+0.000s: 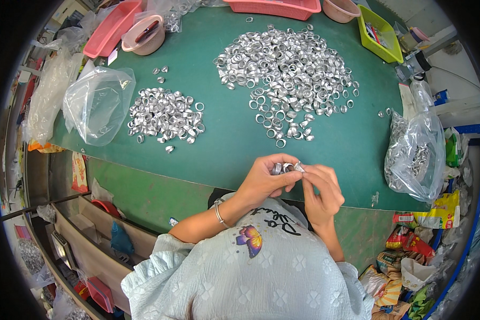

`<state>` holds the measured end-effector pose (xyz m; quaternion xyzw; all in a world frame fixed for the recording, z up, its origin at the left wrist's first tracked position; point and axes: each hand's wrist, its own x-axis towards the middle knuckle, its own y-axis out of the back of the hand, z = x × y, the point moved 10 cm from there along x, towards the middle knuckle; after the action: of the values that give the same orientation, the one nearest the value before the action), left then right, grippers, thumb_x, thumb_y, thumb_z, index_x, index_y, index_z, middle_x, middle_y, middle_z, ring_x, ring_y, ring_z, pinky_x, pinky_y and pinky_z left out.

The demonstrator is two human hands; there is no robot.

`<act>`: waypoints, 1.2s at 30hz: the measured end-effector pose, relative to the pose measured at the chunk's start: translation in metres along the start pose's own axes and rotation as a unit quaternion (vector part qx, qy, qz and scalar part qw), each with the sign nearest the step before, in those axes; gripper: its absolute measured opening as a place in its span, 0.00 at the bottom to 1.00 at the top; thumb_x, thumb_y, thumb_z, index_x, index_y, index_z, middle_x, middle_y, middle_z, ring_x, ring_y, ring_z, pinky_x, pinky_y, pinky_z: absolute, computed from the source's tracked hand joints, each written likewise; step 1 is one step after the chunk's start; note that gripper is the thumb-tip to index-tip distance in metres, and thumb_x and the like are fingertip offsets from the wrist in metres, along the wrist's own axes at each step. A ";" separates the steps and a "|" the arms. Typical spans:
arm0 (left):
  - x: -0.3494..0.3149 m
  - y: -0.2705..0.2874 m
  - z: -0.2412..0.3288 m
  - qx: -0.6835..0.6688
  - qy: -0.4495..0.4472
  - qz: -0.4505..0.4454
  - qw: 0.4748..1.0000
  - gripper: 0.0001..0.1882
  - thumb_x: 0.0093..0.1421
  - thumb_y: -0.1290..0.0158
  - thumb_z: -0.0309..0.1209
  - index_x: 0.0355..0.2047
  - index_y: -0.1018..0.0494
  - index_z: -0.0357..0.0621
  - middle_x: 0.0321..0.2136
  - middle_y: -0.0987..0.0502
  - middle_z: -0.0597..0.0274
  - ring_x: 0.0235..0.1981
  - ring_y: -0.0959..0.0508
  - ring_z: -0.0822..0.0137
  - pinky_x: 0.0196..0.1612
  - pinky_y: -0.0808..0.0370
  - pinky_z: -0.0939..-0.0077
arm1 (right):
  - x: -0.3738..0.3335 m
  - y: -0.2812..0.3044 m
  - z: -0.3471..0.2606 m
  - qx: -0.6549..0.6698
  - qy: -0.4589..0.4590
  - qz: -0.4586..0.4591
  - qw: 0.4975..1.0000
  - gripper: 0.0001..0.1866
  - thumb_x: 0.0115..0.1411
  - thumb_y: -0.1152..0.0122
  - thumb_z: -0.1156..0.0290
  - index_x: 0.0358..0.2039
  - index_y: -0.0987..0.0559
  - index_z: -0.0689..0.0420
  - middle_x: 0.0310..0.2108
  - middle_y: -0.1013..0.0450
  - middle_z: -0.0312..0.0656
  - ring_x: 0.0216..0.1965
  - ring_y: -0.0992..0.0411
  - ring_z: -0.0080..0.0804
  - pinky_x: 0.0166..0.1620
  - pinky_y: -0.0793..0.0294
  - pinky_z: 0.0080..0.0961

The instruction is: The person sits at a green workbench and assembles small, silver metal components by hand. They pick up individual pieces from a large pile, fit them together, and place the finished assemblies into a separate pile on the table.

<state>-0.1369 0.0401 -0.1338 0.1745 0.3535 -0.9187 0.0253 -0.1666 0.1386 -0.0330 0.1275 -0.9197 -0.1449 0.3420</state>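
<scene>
Close to the table's near edge, my two hands meet over the green top. Several silver metal rings [281,169] are gathered in my left hand [265,178], its fingers curled round them. My right hand [321,192] pinches one silver ring [298,167] by its edge, right beside those in the left. Beyond my hands spreads a large heap of silver rings [293,64], some loose ones trailing toward me. A smaller pile of rings [165,114] lies to the left.
On the green table [208,160], a clear plastic bag [98,104] stands at left and a bag of rings [413,154] at right. Along the back are a pink basket [274,7], a pink bowl [145,34] and a yellow-green basket [378,37]. Drawers [85,229] stand at lower left.
</scene>
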 end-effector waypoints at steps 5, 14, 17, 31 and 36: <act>0.000 -0.001 0.002 -0.022 -0.007 -0.012 1.000 0.15 0.55 0.45 0.25 0.44 0.30 0.38 0.24 0.29 0.66 0.19 0.36 0.82 0.14 0.49 0.90 | 0.006 -0.001 -0.012 -0.024 0.095 -0.053 0.994 0.10 0.42 0.37 0.87 0.28 0.23 0.66 0.35 0.25 0.47 0.34 0.27 0.40 0.38 0.27 0.31; -0.001 -0.011 0.007 -0.113 -0.005 -0.092 0.989 0.16 0.56 0.47 0.25 0.45 0.34 0.40 0.30 0.29 0.61 0.19 0.37 0.80 0.14 0.48 0.91 | 0.001 -0.024 0.108 -0.277 -0.121 -0.093 0.949 0.17 0.49 0.37 0.72 0.40 0.27 0.61 0.43 0.34 0.46 0.43 0.37 0.43 0.47 0.38 0.33; 0.000 -0.012 0.008 -0.104 -0.012 -0.090 0.990 0.17 0.56 0.47 0.27 0.45 0.35 0.40 0.31 0.29 0.60 0.19 0.37 0.79 0.14 0.47 0.91 | -0.003 -0.022 0.118 -0.277 -0.118 -0.084 0.950 0.15 0.49 0.37 0.71 0.37 0.26 0.60 0.38 0.32 0.44 0.39 0.36 0.42 0.44 0.39 0.32; 0.000 -0.014 0.008 -0.086 -0.011 -0.106 0.991 0.17 0.56 0.48 0.27 0.45 0.34 0.39 0.33 0.28 0.57 0.21 0.32 0.76 0.14 0.44 0.90 | -0.019 -0.027 0.085 0.362 -0.370 -0.082 0.852 0.15 0.60 0.50 0.75 0.48 0.32 0.63 0.37 0.28 0.41 0.35 0.33 0.21 0.36 0.35 0.17; -0.001 -0.014 0.010 -0.142 -0.003 -0.096 0.985 0.14 0.57 0.48 0.27 0.43 0.32 0.38 0.31 0.26 0.59 0.24 0.27 0.76 0.16 0.38 0.88 | -0.016 -0.030 0.071 0.426 -0.361 -0.091 0.825 0.14 0.61 0.51 0.74 0.47 0.32 0.64 0.37 0.28 0.44 0.36 0.32 0.24 0.38 0.35 0.19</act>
<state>-0.1409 0.0440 -0.1180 0.1320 0.4951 -0.8580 -0.0372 -0.1976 0.1289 -0.1046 0.2817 -0.9322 0.1949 -0.1170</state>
